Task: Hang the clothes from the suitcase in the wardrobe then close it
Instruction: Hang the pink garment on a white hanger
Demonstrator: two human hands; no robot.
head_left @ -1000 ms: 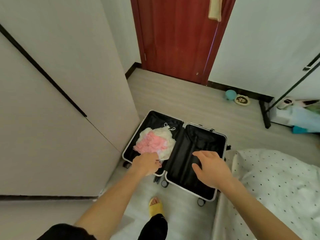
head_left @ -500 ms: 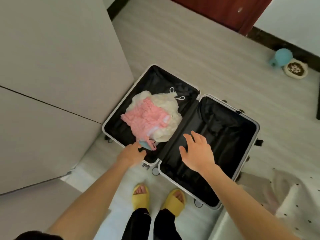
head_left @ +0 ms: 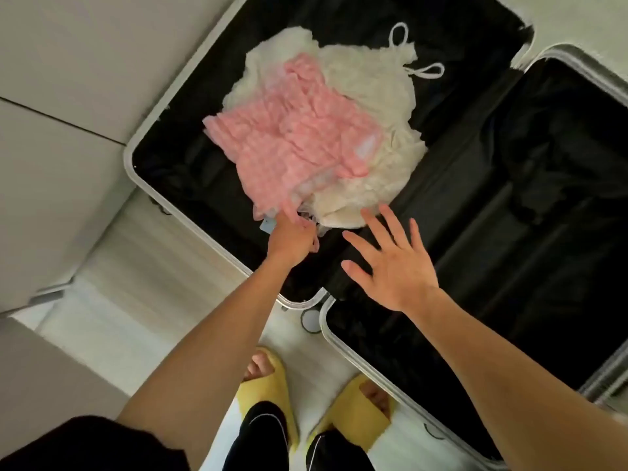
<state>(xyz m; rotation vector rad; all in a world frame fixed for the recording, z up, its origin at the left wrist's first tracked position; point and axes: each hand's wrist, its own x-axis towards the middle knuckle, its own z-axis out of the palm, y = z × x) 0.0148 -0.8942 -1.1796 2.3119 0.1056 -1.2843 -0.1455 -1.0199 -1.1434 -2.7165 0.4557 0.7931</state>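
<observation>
Suitcase [head_left: 129,166] lies open on the floor. In its half at 12 o'clock, a pink top [head_left: 295,137] lies on a cream top [head_left: 370,93]. Left hand [head_left: 290,237] grips the pink top's near edge. Right hand [head_left: 387,263] — fingers spread — is over the hinge, at 3 o'clock of the left hand.

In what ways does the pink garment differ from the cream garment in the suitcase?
The pink garment lies on top; the cream garment lies beneath it, spreading wider. The cream garment shows two loop straps at its far end; the pink garment shows none there. The left hand grips the pink garment's near edge; no hand holds the cream garment. Both are ruffled and lie in the same half of the suitcase.
</observation>
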